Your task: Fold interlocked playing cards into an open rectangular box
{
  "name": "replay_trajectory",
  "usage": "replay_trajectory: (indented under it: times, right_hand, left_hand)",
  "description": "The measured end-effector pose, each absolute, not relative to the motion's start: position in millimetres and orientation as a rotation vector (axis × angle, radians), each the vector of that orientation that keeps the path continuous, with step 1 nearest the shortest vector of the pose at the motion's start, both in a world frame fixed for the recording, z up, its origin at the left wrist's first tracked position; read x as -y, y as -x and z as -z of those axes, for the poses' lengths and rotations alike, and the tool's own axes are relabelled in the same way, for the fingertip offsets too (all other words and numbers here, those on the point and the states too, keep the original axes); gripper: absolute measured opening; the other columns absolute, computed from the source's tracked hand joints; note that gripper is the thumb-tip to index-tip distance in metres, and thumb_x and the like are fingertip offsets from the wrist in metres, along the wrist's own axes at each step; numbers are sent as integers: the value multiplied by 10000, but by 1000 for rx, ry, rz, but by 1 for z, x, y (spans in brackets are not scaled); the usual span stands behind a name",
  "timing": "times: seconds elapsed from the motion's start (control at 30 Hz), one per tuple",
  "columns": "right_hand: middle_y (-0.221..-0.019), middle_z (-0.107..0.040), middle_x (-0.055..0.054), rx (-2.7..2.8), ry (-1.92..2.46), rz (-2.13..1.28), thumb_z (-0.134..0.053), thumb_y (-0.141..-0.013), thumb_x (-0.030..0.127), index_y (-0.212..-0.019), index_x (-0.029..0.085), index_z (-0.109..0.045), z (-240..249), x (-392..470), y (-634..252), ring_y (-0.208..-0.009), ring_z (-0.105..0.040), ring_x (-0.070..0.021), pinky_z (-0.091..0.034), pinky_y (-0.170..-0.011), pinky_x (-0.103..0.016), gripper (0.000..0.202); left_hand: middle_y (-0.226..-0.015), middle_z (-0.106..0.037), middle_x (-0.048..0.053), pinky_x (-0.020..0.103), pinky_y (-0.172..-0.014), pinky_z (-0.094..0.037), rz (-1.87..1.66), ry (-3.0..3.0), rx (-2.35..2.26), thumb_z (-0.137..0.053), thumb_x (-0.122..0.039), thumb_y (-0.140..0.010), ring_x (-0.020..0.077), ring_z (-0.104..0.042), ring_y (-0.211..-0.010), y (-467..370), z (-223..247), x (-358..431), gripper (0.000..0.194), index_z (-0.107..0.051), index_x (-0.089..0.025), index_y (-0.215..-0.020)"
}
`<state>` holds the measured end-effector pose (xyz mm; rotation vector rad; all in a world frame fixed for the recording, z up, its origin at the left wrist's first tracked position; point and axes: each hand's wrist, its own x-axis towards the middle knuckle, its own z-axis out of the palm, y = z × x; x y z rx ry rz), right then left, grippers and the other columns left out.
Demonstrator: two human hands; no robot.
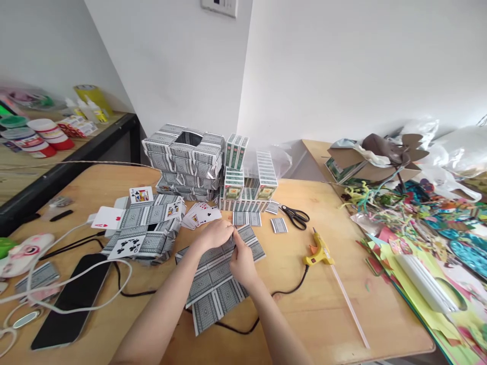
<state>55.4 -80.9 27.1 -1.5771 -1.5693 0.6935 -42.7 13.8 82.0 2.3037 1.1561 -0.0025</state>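
Observation:
A sheet of overlapping grey-backed playing cards (218,274) lies at an angle on the table under my hands. My left hand (216,234) reaches over its upper part, fingers closed in a pinch. Beside it, my right hand (242,259) is closed too, its thumb and fingertips meeting the left ones at the cards. The exact edge they grip is hidden. Just beyond my fingertips lie a joined strip of cards (247,218) and a small card piece (279,225). Face-up loose cards (201,215) are fanned out left of that strip.
Card-covered boxes (186,162) stand against the wall, next to stacked card packs (247,190). To the right are scissors (296,217) and a yellow glue gun (318,251) with a glue stick. A black phone (72,299) and white cable (87,307) lie left. Coloured paper (418,294) covers the far right.

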Motion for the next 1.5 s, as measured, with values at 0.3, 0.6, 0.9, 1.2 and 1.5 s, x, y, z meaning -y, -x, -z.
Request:
replay_trajectory:
  times: [0.3,0.6,0.9,1.2,1.5]
  right_hand:
    - [-1297,-450,-47,1491,1468,-801,-330,-681,-8,-1169,188,-521,-32,80,-50,-1244,-339,-163,-316,-1004,-332,559]
    - [-1097,-607,-55,1673,1725,-418,-587,-710,204,-895,200,-661,-57,41,-104,-1134,-449,-221,-295,-980,-376,200]
    - [-713,-674,-31,2252,1928,-630,-541,-753,305,-711,207,-680,-88,16,-112,-691,-603,-174,-378,-570,-224,175]
    - [-764,-677,-122,2368,2039,-359,-397,-844,329,-776,172,-666,-87,34,-104,-704,-624,-229,-399,-599,-280,319]
    - [-764,-677,-108,2238,2138,-410,-420,-826,321,-745,191,-669,-78,37,-103,-744,-624,-231,-409,-622,-285,293]
  left_hand:
    - [-805,-653,107,270,-594,-358,-42,-2320,-1387,-316,-302,-832,203,-589,-745,33,-70,-11,342,-607,-152,-735]
    - [-810,-656,121,282,-626,-381,-36,-2363,-1320,-311,-252,-857,218,-605,-765,35,-84,-6,308,-602,-157,-826]
    - [-839,-653,91,273,-601,-367,-150,-2386,-1270,-293,-260,-872,208,-593,-772,41,-87,1,306,-585,-169,-867]
    - [-820,-652,72,272,-616,-364,-219,-2436,-1286,-273,-282,-884,195,-591,-773,37,-78,6,331,-577,-177,-809]
    - [-885,-655,77,288,-684,-396,-153,-2385,-1309,-310,-294,-873,205,-589,-838,30,-79,6,319,-611,-189,-867]
